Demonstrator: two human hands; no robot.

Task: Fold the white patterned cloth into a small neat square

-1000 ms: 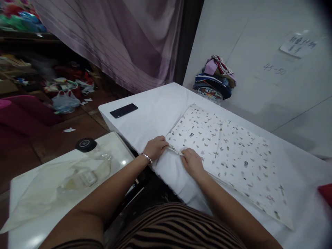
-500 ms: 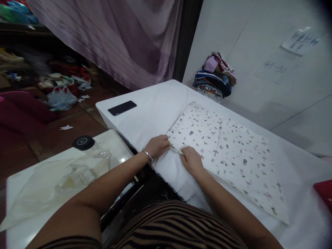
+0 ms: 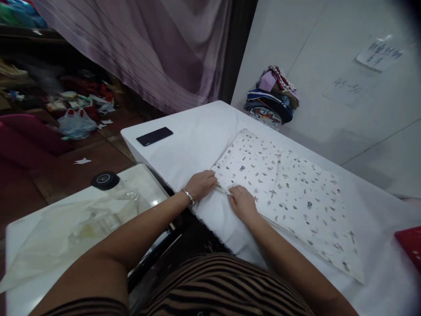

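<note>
A white cloth with small printed motifs [image 3: 289, 197] lies folded flat on a table covered in white fabric [image 3: 204, 136]. Both my hands are at the cloth's near left edge. My left hand [image 3: 201, 183], with a bracelet at the wrist, pinches the corner of that edge with curled fingers. My right hand [image 3: 242, 202] grips the same edge a little to the right, fingers closed on the fabric. A short stretch of the hem is pulled taut between the two hands.
A black phone [image 3: 154, 136] lies at the table's far left corner. A stack of folded colourful cloths [image 3: 272, 98] stands against the white wall. A side table to the left holds clear plastic wrapping [image 3: 82, 224] and a black round lid [image 3: 105, 180]. Something red [image 3: 409, 241] is at the right edge.
The view has shifted slightly; my hands stay on the cloth's near edge with hardly any movement.
</note>
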